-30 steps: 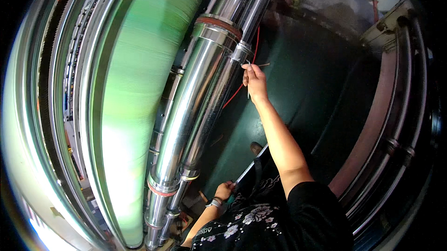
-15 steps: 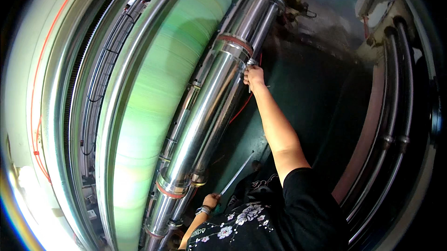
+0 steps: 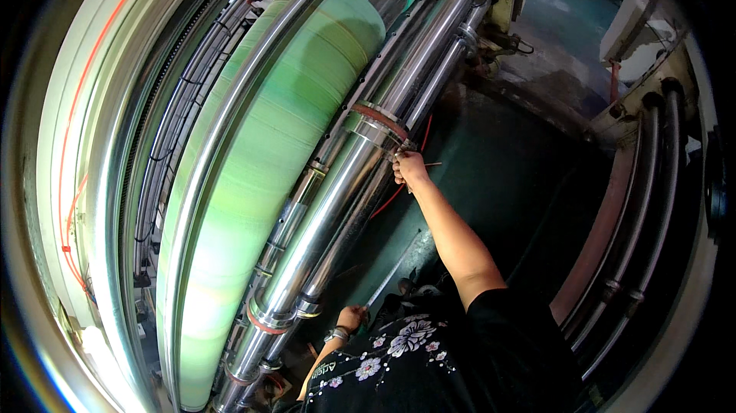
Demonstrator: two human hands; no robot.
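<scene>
My right hand (image 3: 411, 168) is closed at the side of a shiny metal roller (image 3: 326, 210), just below a collar with a reddish-brown ring (image 3: 379, 118). A thin metal rod (image 3: 434, 164) sticks out from behind its wrist side; what the fingers wrap round is mostly hidden. Lower down, my left hand (image 3: 352, 318) is closed round the near end of a long, narrow, pale strip (image 3: 389, 279) that looks like a ruler or tape blade. The strip slants up and away from my body, apart from the roller.
A broad roll wound in green material (image 3: 268, 160) lies left of the metal roller. Beyond it run a curved metal bar (image 3: 218, 129) and black cables (image 3: 172, 118). An orange-red line (image 3: 389, 203) hangs beneath the roller. Dark pipes (image 3: 642, 206) stand at the right, past the dark floor (image 3: 498, 167).
The whole view has shifted, so the roller and my right hand appear lower. My right hand stays closed beside the same collar. My left hand still grips the strip.
</scene>
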